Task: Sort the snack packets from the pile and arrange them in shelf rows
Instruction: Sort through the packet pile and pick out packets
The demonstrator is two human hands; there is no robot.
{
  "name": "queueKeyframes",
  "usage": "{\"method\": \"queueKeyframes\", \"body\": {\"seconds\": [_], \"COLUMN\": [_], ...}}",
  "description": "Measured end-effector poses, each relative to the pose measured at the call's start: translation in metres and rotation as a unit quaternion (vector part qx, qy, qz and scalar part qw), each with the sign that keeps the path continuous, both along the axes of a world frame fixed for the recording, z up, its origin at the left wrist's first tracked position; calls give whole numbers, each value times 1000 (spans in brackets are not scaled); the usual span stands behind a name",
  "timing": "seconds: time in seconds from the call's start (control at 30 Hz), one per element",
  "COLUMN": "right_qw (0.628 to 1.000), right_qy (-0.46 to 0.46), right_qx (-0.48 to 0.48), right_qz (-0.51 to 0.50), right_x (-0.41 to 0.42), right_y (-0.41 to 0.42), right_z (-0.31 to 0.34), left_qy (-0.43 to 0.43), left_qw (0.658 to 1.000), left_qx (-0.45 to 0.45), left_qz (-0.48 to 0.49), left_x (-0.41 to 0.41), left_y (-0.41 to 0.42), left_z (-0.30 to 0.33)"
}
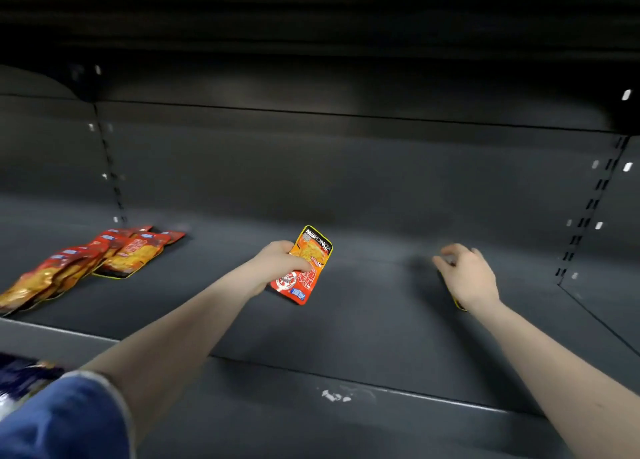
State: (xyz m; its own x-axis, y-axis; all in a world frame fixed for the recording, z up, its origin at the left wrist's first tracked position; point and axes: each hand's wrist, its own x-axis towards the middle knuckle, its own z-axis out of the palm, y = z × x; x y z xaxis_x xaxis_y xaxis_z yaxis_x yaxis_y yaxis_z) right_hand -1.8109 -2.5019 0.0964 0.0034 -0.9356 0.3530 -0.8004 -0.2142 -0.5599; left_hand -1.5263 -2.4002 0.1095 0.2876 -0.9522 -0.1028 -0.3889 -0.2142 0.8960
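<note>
Orange-red and glossy, the snack packet (pixel 304 268) sits in the left hand (pixel 277 263) above the middle of the dark metal shelf (pixel 363 320), its black-banded end pointing toward the back panel. The fingers curl round its left edge, with the thumb across the printed face, so it is gripped rather than resting on the shelf. Well apart to the left, a row of matching red packets (pixel 79 268) lies overlapped like shingles, running from the shelf's front edge back toward the upright.

Out to the right, the right hand (pixel 467 278) hangs low over the shelf with fingers loosely curled. A sliver of yellow edge shows beneath the wrist, but whether the fingers pinch it or merely cover it cannot be told.

By the look of it, the step in hand is placing: one packet is carried in for a fresh spot on the shelf. The next move would call for lowering it flat, squared with the shelf's front edge, and easing the fingers out sideways without dragging the slippery foil askew.
</note>
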Motion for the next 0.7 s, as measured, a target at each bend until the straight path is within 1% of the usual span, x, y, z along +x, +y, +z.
{"method": "queueKeyframes", "body": {"seconds": [0.17,0.3,0.5,0.7], "right_qw": [999,992,982,976], "right_qy": [21,60,73,79], "right_qx": [-2,34,57,68], "right_qz": [47,106,165,189], "right_x": [47,77,118,163], "right_y": [18,26,30,41], "right_z": [-12,-16,-12,-12], "left_qy": [-20,-44,-58,-79], "left_qw": [1000,998,997,995], "left_qx": [3,14,16,11], "left_qz": [14,29,55,60], "left_x": [33,54,77,115], "left_y": [30,51,77,100], "left_z": [-1,0,4,16]}}
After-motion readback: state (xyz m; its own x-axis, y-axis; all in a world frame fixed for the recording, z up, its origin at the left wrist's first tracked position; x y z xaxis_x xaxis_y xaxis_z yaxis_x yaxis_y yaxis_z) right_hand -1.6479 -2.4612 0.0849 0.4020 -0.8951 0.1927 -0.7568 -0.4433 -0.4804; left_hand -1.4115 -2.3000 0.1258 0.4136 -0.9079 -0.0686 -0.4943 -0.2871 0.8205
